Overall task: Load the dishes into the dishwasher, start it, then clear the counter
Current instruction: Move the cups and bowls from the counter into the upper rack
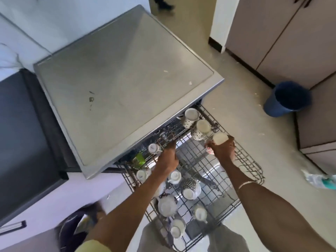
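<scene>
The dishwasher (123,77), grey and flat-topped, stands open with its upper wire rack (243,160) pulled out towards me. My right hand (222,149) grips a white cup (220,138) at the rack's far right side, just in front of two spotted mugs (198,127) that lie in the rack. My left hand (168,159) reaches into the rack's middle, fingers down among the wires; what it holds, if anything, is hidden. Several white cups (167,206) and a small white teapot (175,176) fill the rack's near left half. A green item (140,159) sits at the rack's back left.
A dark counter (20,135) lies left of the dishwasher. A blue bucket (287,99) stands on the floor at right beside beige cabinets (283,39). A crumpled plastic wrapper (320,180) lies on the floor at far right. A dark bag (76,231) sits low left.
</scene>
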Demonstrator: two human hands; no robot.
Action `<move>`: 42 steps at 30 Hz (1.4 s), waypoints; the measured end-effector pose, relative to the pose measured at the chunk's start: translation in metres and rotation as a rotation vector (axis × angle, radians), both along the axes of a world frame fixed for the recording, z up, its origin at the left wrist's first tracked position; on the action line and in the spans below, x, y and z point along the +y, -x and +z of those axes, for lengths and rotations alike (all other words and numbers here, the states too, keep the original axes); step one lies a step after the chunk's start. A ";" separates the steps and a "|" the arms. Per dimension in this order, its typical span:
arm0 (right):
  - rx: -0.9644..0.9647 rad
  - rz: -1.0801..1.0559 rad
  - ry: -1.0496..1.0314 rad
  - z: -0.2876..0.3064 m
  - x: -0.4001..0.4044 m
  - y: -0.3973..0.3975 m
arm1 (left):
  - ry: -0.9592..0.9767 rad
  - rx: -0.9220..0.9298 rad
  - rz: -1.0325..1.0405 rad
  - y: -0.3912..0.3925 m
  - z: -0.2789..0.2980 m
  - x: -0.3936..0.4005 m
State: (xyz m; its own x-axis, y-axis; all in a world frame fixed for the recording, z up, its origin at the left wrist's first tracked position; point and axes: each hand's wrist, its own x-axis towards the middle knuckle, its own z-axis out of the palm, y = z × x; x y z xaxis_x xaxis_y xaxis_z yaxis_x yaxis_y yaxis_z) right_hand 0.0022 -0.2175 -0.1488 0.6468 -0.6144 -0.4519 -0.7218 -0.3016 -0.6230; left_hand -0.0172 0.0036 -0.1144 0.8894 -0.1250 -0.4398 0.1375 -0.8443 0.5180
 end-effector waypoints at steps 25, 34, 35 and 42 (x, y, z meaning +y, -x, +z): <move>0.077 -0.023 0.069 -0.017 0.016 0.002 | -0.065 -0.165 -0.088 -0.011 -0.014 -0.028; -0.075 0.125 0.239 0.071 0.049 0.044 | -0.074 -0.245 -0.290 0.001 0.041 0.011; -0.085 0.131 0.244 0.083 0.056 0.053 | -0.071 -0.257 -0.310 0.005 0.051 0.017; -0.075 0.295 0.307 0.157 0.100 0.091 | 0.002 -0.416 -0.327 0.036 0.108 0.055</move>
